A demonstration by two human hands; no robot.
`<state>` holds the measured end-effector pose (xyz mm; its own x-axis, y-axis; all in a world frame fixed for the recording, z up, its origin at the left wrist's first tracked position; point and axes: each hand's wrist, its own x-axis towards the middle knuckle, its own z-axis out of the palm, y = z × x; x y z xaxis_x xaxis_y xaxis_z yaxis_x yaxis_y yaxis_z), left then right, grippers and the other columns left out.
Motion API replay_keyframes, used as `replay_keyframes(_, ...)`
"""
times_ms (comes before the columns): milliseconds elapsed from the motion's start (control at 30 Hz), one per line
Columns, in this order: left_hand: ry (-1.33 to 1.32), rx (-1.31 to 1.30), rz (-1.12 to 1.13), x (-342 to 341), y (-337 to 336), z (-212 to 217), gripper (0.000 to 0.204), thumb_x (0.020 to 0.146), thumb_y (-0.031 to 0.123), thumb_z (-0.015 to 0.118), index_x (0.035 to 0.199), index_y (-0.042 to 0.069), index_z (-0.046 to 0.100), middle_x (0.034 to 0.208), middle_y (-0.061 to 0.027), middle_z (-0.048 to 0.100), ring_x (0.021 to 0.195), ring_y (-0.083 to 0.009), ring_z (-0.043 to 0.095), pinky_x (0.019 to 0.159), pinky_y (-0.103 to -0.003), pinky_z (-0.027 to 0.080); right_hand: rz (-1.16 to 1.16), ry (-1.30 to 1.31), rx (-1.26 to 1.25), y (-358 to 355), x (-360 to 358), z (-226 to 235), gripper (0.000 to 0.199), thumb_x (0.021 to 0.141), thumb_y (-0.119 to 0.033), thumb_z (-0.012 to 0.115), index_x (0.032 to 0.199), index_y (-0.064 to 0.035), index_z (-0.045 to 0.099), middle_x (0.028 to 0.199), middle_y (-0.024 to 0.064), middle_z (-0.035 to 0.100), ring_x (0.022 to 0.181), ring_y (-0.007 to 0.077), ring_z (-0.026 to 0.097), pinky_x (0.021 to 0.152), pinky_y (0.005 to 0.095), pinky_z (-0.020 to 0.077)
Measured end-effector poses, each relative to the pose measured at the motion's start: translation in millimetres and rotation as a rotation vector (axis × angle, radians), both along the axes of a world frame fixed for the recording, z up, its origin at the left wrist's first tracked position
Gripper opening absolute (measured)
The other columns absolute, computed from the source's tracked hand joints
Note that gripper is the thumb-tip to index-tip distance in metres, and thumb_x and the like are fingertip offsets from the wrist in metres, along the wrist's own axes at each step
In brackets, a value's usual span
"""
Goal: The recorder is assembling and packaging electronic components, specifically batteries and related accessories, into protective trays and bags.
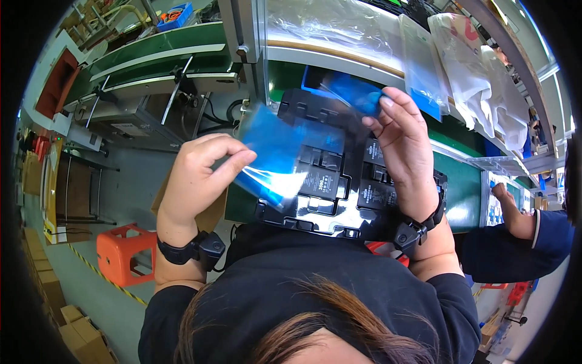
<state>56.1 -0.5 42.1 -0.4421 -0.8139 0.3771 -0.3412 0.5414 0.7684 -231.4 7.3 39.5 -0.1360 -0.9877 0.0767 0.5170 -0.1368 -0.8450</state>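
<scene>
Dark hair and a black top fill the bottom of the head view, nearest the lens, and both forearms rise from there, each with a black wrist strap. Above them the left hand pinches one end of a blue film sheet between thumb and forefinger, while the right hand is closed on the sheet's other end, which is bunched at the fingertips. Between and behind the hands lies a black moulded tray holding flat dark battery-like packs; it seems to rest at the near edge of the green tabletop, close against the person's body. Part of the film looks lifted off the tray, while its glossy lower corner appears to lie on the packs. Clear plastic bags hang further along the line, an orange stool stands on the floor to the left, and another person's dark blue sleeve enters from the right. Judging from this, a sharp or uneven pull could tear the thin film, or the clinging corner could drag a pack out of its pocket; the tray, so near the edge, might also tip towards the lap.
</scene>
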Motion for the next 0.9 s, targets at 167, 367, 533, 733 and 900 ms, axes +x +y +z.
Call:
replay_keyframes(167, 0.080, 0.324, 0.254, 47.9, -5.1, -2.6, 0.013, 0.081, 0.010, 0.065, 0.076, -0.002, 0.063, 0.072, -0.0006, 0.061, 0.069, -0.0058, 0.054, 0.063, -0.021, 0.042, -0.190, -0.009, 0.014, -4.1, -15.3, 0.9, 0.020, 0.084, -0.006, 0.060, 0.104, -0.0025, 0.056, 0.093, 0.0079, 0.063, 0.082, 0.0180, 0.064, 0.068, 0.0304, 0.0530)
replay_keyframes(367, 0.064, 0.378, 0.615, 145.4, -37.7, -73.2, 0.021, 0.082, 0.018, 0.067, 0.082, -0.003, 0.068, 0.073, -0.0010, 0.063, 0.068, -0.0045, 0.053, 0.064, -0.019, 0.042, -0.163, 0.035, -0.005, -6.4, -21.1, -1.3, 0.020, 0.084, -0.006, 0.060, 0.103, -0.0027, 0.057, 0.094, 0.0082, 0.064, 0.082, 0.0207, 0.064, 0.066, 0.0303, 0.0532)
replay_keyframes(533, 0.014, 0.435, 1.044, 214.3, -35.8, -197.5, 0.024, 0.076, 0.019, 0.072, 0.085, -0.004, 0.069, 0.074, -0.0010, 0.064, 0.066, -0.0075, 0.054, 0.062, -0.022, 0.043, -0.170, 0.079, 0.004, -8.5, -28.3, -2.8, 0.024, 0.084, -0.008, 0.061, 0.107, -0.0022, 0.057, 0.099, 0.0098, 0.062, 0.085, 0.0212, 0.064, 0.069, 0.0309, 0.0542)
replay_keyframes(733, 0.664, 0.545, 1.372, 257.4, -4.1, -325.3, 0.018, 0.073, 0.007, 0.070, 0.088, -0.003, 0.068, 0.085, -0.0068, 0.067, 0.077, -0.0144, 0.060, 0.072, -0.026, 0.046, -0.108, 0.039, -0.002, -10.8, -47.7, -10.7, 0.020, 0.086, -0.006, 0.058, 0.105, -0.0010, 0.056, 0.103, 0.0102, 0.061, 0.092, 0.0230, 0.061, 0.075, 0.0332, 0.0495)
replay_keyframes(900, 0.774, 0.659, 1.713, 256.8, 8.9, -320.8, 0.021, 0.074, 0.006, 0.068, 0.091, -0.005, 0.067, 0.092, -0.0121, 0.067, 0.082, -0.0188, 0.061, 0.076, -0.030, 0.046, -0.108, 0.042, 0.018, -13.1, -56.6, -14.1, 0.021, 0.088, -0.007, 0.056, 0.107, 0.0027, 0.056, 0.103, 0.0116, 0.061, 0.094, 0.0224, 0.059, 0.077, 0.0328, 0.0479)
